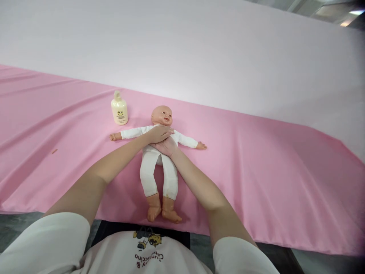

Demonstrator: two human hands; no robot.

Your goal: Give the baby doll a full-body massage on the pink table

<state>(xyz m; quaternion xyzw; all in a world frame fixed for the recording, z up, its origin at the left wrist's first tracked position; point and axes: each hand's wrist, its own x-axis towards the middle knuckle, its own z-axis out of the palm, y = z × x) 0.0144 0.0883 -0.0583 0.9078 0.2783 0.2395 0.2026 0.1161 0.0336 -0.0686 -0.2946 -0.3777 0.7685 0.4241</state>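
Bright, even light; edges warped

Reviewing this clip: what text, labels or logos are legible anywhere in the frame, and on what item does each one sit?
"Cappuccino": seen upside down on the person's white T-shirt, in red under a cartoon print; this reading is partly a guess.
A second red line nearer the bottom edge of the frame on the T-shirt: cut off, not readable.
Label on the cream lotion bottle: a small emblem and fine print, too small to read.
The baby doll and the pink cloth: no text.

You've got a white short-sleeved tee (148, 255) on, arms bare below the sleeves, with a little cartoon print (147, 239) and dark red lettering on the chest.
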